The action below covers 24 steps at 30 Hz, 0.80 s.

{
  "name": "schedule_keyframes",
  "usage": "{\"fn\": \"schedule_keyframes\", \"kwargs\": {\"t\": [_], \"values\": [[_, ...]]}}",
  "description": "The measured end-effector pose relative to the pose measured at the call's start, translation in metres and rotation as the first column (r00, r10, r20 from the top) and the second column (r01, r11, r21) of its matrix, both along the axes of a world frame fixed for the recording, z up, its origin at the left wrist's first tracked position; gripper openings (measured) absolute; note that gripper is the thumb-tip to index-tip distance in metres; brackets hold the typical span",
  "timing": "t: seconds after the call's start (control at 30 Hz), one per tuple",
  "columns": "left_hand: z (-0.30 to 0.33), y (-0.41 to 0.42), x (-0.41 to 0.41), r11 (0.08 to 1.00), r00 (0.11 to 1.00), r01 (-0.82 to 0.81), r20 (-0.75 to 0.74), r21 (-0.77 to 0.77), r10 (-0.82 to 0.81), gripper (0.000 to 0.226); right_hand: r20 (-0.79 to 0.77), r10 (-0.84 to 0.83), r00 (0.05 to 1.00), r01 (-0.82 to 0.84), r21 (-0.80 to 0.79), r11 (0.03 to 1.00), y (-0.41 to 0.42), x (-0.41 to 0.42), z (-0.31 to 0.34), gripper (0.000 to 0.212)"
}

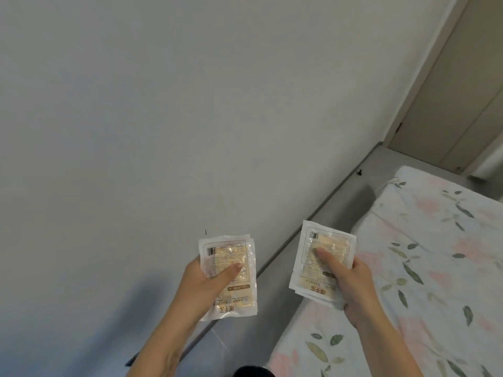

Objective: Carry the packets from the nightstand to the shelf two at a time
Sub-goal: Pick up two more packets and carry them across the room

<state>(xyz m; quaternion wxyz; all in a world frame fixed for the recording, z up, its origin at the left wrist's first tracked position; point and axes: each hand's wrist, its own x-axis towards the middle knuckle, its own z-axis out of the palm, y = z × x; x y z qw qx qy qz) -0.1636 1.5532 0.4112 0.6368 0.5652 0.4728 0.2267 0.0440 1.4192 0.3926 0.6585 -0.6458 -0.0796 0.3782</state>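
Two packets are held up in front of a pale wall, well apart. Left hand (202, 289) grips the left packet (231, 278), thumb across its face; right hand (353, 284) pinches the right packet (322, 257) beside a floral bed (435, 268).

The packet in the left hand (228, 276) is a thin, crinkled plastic pouch, translucent white at the edges with a slight sheen, and a printed tan label shows on its face. The packet in the right hand (321, 261) is the same glossy, wrinkled plastic film with a tan printed panel. The wall (163, 118) is smooth and matt, painted pale grey-white. The bedsheet (424, 268) is soft matt cloth printed with pink flowers and green leaves. The floor (321, 221) looks smooth, grey and dull. The door (457, 110) has a flat, matt beige finish.
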Motion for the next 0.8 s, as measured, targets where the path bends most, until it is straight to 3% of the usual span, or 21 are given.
{"fn": "schedule_keyframes", "kwargs": {"t": [0.27,0.47,0.63,0.8], "values": [[0.007,0.092,0.079,0.976,0.976,0.215,0.048,-0.035,-0.213,0.020,0.032,-0.216,0.976,0.217,-0.036,0.975,0.050,0.041,0.003,0.018],[0.000,0.155,0.148,0.958,0.959,0.282,0.040,-0.053,-0.280,0.023,0.028,-0.251,0.968,0.252,-0.023,0.968,0.124,0.095,-0.003,0.014],[-0.010,0.211,0.271,0.930,0.931,0.363,0.040,-0.051,-0.362,0.022,0.038,-0.336,0.941,0.336,-0.010,0.942,0.166,0.210,-0.005,0.013],[-0.013,0.245,0.447,0.889,0.892,0.452,0.061,-0.071,-0.449,0.022,0.060,-0.412,0.909,0.415,-0.058,0.908,0.180,0.356,-0.001,0.019]]}}
